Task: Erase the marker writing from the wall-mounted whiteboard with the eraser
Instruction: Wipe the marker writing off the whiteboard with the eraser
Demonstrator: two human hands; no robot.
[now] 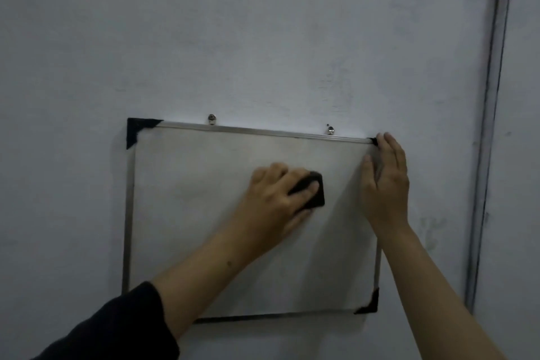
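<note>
A small whiteboard (190,213) with a metal frame and black corner caps hangs on the wall from two hooks. Its surface looks blank, with only faint grey smudges; I see no clear writing. My left hand (274,202) presses a black eraser (314,191) flat against the board, right of centre. My right hand (385,181) lies flat with fingers together on the board's upper right edge, covering that corner.
A grey-white painted wall (233,38) surrounds the board. A vertical metal frame strip (491,126) runs down the wall to the right of the board. Two metal hooks (212,119) hold the top rail.
</note>
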